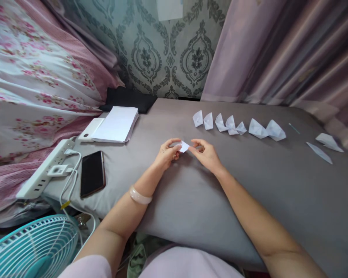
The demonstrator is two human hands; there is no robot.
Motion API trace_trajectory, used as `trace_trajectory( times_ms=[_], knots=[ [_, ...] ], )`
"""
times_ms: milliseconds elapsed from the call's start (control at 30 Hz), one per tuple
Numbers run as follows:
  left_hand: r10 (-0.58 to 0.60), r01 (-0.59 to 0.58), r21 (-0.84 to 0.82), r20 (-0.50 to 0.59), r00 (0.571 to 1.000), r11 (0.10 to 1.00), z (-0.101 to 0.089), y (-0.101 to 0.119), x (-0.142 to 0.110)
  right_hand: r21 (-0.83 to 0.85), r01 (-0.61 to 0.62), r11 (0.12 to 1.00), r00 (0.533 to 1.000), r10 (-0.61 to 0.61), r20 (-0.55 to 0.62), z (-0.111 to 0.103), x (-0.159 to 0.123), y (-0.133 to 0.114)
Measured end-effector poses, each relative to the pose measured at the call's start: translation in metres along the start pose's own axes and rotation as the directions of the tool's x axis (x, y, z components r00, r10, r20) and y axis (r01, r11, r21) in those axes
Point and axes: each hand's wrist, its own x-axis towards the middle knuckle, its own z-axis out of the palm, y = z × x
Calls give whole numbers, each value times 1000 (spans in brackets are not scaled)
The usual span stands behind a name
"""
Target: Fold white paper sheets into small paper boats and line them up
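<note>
A small folded piece of white paper [185, 146] is held just above the grey cloth, in the middle of the view. My left hand [168, 151] pinches its left side between thumb and fingers. At its right corner my right hand [203, 151] has thumb and fingers closed on the paper's edge. Beyond my right hand stands a row of several folded white paper shapes, among them a large one [258, 128] and a small one [241, 128].
To the left lie a stack of white paper [116, 123], a black phone [92, 173] and a white power strip [48, 168] with cables. A blue fan [34, 247] stands at the lower left. Two flat paper pieces, one a narrow strip [319, 153], lie far right.
</note>
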Motion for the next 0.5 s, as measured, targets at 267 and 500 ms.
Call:
trace_trajectory(
  times_ms=[267,500],
  knots=[
    [-158,160,-14,72,985,987,2,5,-4,-168,471,866,880,-449,153,3,-2,9],
    [273,-219,506,-33,961,834,-4,2,-4,-284,353,891,935,-349,65,-6,3,9]
  ],
)
